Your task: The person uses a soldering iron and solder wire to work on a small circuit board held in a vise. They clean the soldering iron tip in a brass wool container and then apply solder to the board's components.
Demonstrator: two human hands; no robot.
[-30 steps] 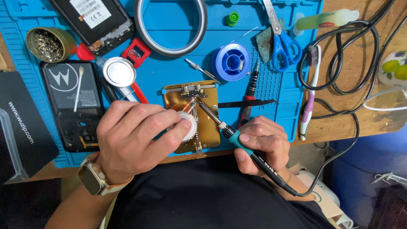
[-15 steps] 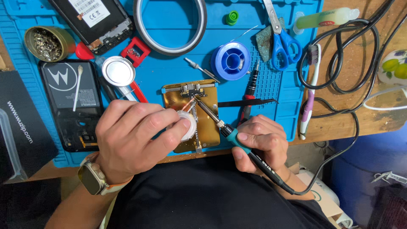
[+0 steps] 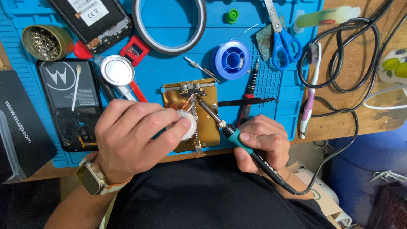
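Head view: scissors (image 3: pixel 282 40), solder spool (image 3: pixel 230 59), tape ring (image 3: pixel 169 25) nr hands.

Taking the blue mat (image 3: pixel 169 68) as landmark: a white rectangular label (image 3: pixel 90 9) sits on the black phone back at the mat's top left corner. A black box (image 3: pixel 19 127) with white print lies off the mat's left edge. A yellow-green tube (image 3: pixel 326 17) lies just beyond its top right corner.
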